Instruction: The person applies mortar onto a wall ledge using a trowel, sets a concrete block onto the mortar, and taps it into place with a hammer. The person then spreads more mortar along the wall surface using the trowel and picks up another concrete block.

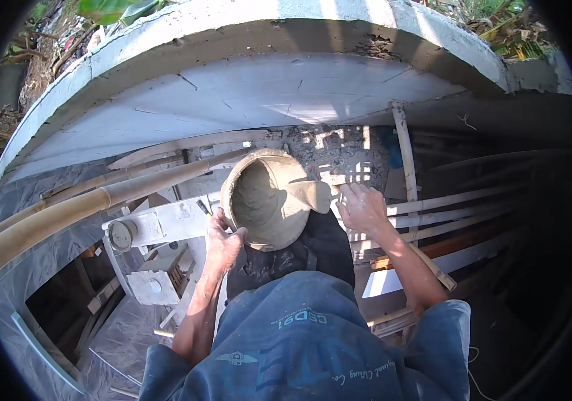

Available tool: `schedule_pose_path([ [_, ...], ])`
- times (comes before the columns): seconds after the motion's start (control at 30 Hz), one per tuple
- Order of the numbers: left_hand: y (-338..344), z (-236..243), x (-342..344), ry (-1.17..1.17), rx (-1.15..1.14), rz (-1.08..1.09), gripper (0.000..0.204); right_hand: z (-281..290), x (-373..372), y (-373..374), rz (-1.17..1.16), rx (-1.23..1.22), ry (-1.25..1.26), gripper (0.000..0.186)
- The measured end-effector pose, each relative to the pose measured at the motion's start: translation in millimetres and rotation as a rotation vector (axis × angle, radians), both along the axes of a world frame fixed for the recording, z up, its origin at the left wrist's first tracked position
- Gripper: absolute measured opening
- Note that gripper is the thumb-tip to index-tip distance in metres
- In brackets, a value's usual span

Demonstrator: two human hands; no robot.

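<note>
Head view looks down past a blue shirt [312, 347] onto a mortar-caked bucket [266, 200], tipped so its open mouth faces up and toward the person's left, wet grey mortar coating the inside. The left hand [224, 237] curls its fingers over the bucket's lower rim, closed on it, seemingly to steady the tilt and carry the weight from below. Just right of that hand, inside the bucket's mouth, sits a trowel [309, 194], its broad mortar-smeared blade lying against the rim. The right hand [363, 207] is closed around the trowel's handle end, close beside the bucket, a grip that would let the blade scoop from the inner wall. Beyond both hands rises a curved white plastered wall [246, 100]. Left of the left hand run thick bamboo poles [85, 207], and right of the right hand lie pale slats [460, 214] of scaffolding.
</note>
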State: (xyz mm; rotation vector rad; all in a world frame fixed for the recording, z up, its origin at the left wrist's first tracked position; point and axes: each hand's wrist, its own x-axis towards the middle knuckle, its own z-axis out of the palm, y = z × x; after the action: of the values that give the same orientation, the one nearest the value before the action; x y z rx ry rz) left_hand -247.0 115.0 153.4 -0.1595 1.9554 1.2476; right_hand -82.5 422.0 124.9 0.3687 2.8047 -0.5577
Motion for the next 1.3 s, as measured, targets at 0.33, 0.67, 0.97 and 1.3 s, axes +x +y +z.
schedule_pose_path([
  [0.33, -27.0, 12.2, 8.4, 0.135, 0.041, -0.118, 0.038, -33.1, -46.8, -54.4, 0.397, 0.221, -0.071, 0.021],
  [0.67, -21.2, -3.0, 25.9, 0.207, 0.326, -0.002, 0.034, -56.3, -16.8, -66.1, 0.373, -0.011, 0.063, 0.024],
  [0.97, 6.8, -15.2, 20.0, 0.134, 0.444, 0.122, 0.036, -1.8, -2.6, -40.9, 0.17, -0.272, 0.104, 0.027],
  [1.3, 22.7, -10.0, 10.9, 0.012, 0.501, 0.305, 0.039, -3.2, -0.5, -2.0, -0.019, -0.307, 0.092, 0.029],
])
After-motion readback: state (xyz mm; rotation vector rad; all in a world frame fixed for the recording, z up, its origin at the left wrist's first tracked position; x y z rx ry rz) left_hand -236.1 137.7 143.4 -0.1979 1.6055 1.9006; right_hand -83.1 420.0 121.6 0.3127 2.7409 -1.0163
